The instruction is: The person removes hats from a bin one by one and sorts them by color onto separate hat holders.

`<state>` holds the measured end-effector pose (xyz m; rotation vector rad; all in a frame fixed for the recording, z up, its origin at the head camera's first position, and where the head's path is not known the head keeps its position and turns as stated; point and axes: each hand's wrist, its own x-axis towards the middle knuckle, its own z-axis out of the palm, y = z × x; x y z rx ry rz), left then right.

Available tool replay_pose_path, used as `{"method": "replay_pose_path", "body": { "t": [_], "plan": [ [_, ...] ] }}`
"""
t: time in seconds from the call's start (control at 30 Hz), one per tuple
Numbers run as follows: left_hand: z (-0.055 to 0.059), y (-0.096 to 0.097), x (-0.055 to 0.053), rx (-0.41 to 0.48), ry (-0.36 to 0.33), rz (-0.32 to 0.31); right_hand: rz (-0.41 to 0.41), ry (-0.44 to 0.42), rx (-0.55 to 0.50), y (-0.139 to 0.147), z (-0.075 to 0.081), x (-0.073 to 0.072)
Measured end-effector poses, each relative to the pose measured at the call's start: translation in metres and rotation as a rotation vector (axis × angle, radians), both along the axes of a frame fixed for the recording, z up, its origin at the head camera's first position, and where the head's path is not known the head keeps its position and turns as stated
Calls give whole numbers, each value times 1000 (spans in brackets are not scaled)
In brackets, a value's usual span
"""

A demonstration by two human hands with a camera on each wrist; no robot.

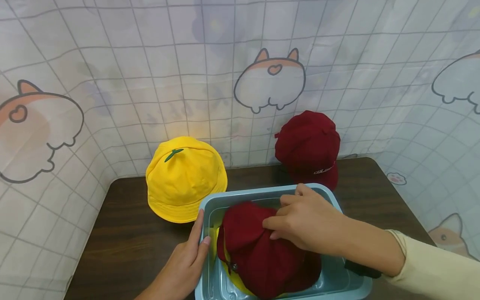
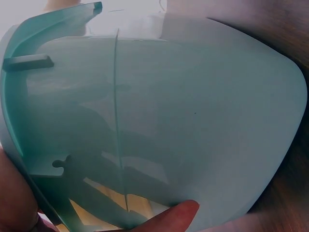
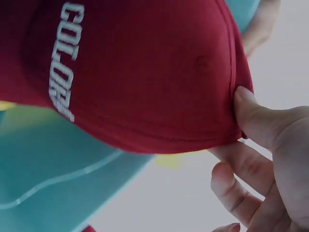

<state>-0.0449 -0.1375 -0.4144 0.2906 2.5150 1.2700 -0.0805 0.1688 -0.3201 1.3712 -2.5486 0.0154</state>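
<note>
From where I sit, the right grip (image 1: 305, 225), a bare hand, is grasping the red cap (image 1: 258, 250); the right-wrist view shows the pinch up close, thumb and fingers at an edge of the cloth, with white letters (image 3: 65, 58) off to the left. The cap is in the blue bin (image 1: 258, 192), tilted, its brim to the lower right in my head view. Beneath it I make out something yellow (image 1: 236, 280), mostly covered, so I cannot tell its full shape. My left grip (image 1: 185, 258) is holding the bin's left wall, thumb over the rim; from the left wrist I see the outside of that wall, with a fingertip against it. The bin stands on the dark bench (image 1: 123, 233). Just behind its left corner I have a yellow hat (image 1: 185, 179) with a small green sprout (image 1: 173, 155), and by the far right corner a second cap (image 1: 309, 143), also red and lettered. A pale sleeve (image 1: 431, 266) covers part of the right forearm. A white gridded cloth (image 1: 225, 83) with animal drawings hangs behind.
</note>
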Motion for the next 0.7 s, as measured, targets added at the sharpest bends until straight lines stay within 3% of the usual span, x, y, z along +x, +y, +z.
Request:
{"method": "replay_pose_path", "body": {
  "t": [0.3, 0.7],
  "plan": [
    [1, 0, 0, -5, 6, 10, -53, 0, -176, 26, 43, -7],
    [1, 6, 2, -54, 119, 15, -157, 73, -339, 53, 108, -19]
  ]
}}
